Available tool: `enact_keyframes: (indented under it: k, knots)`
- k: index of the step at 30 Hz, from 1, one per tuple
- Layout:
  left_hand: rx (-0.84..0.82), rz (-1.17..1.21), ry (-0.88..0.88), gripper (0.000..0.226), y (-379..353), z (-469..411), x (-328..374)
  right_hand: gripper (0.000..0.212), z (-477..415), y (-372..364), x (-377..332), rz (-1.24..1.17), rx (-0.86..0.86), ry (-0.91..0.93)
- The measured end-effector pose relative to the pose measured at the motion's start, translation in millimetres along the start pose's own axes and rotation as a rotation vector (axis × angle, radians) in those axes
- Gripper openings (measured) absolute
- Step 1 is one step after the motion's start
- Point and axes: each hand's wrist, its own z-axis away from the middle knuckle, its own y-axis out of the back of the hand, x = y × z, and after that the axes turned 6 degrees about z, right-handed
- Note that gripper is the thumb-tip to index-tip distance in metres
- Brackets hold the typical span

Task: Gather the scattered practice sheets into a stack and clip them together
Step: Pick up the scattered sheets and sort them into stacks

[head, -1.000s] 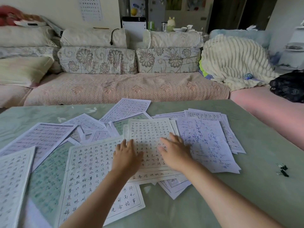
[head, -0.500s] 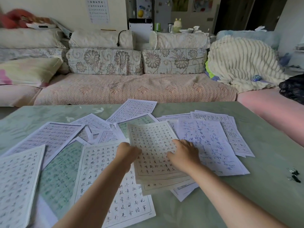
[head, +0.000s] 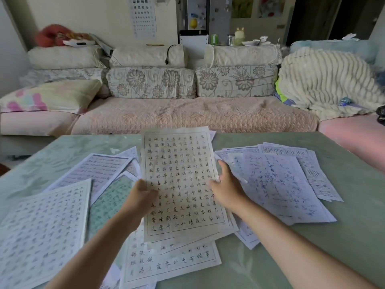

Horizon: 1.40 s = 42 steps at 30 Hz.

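Now hands (head: pixel 143 192) (head: pixel 227 190) grip sheet (head: pixel 181 174), long axis pointing toward sofa (head: pixel 187 115).

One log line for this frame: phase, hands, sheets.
phase: gathering | left hand grips calligraphy practice sheet left edge | right hand holds right edge | sheet raised off table | other sheets scattered | nothing clipped

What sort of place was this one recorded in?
Most likely a home living room: a long sofa with floral cushions runs behind the green table, a ribbed blanket is heaped at one end, and an eye chart hangs on the wall.
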Motion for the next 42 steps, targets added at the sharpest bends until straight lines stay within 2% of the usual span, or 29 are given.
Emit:
enact_keyframes:
  k: [1,3,7,11,13,16,19,23,26,28,30,33,35,37,40,42]
  knots:
    - [0.010,-0.012,0.004,0.022,8.5,1.5,-2.6,0.064,-0.4,-6.1,-6.1,-0.050,-0.031,0.023]
    - [0.010,-0.123,-0.007,0.025,23.8,1.4,-9.8,0.062,4.8,-20.2,-18.1,-0.005,-0.074,0.067]
    - [0.007,-0.587,-0.031,0.045,43.9,7.3,-23.9,0.060,26.8,-47.0,-37.4,0.135,-0.163,0.113]
    - [-0.019,-1.019,-0.104,0.085,49.7,18.0,-33.5,0.051,43.0,-58.6,-42.5,0.390,-0.083,0.081]
    - [-0.065,-1.075,-0.129,0.087,47.6,19.7,-34.2,0.047,46.6,-59.3,-39.0,0.501,-0.074,0.057]
    - [-0.096,-1.064,-0.106,0.063,38.1,19.2,-31.9,0.045,48.5,-51.9,-32.2,0.543,-0.108,0.019]
    - [-0.005,-1.012,-0.043,0.065,27.7,16.8,-28.0,0.049,44.4,-44.6,-27.7,0.506,-0.116,-0.044]
    - [0.029,-0.874,0.059,0.072,23.8,7.2,-29.6,0.031,40.2,-42.2,-31.9,0.235,-0.199,-0.161]
    - [0.026,-0.708,0.025,0.072,27.3,5.0,-32.7,0.035,36.7,-40.9,-34.6,-0.035,-0.235,-0.242]
    - [0.025,-0.671,0.008,0.073,30.6,6.2,-34.2,0.022,35.5,-35.7,-37.8,-0.154,-0.212,-0.295]
    - [0.015,-0.660,-0.013,0.074,33.6,7.1,-36.7,0.035,33.2,-33.4,-36.5,-0.224,-0.197,-0.340]
    - [-0.012,-0.643,-0.041,0.081,38.2,10.0,-39.2,0.052,33.4,-34.0,-34.6,-0.199,-0.210,-0.377]
    - [-0.019,-0.662,-0.053,0.083,41.3,10.1,-41.7,0.046,32.1,-37.6,-33.6,-0.192,-0.235,-0.373]
    - [-0.023,-0.652,-0.058,0.083,42.0,10.7,-43.0,0.029,34.9,-39.1,-34.8,-0.188,-0.236,-0.338]
    - [0.011,-0.561,-0.039,0.082,40.6,12.2,-40.4,0.010,38.0,-33.8,-39.7,-0.187,-0.189,-0.187]
    - [0.076,-0.489,-0.041,0.082,39.4,12.7,-33.4,0.011,38.4,-23.4,-45.3,-0.202,-0.108,-0.065]
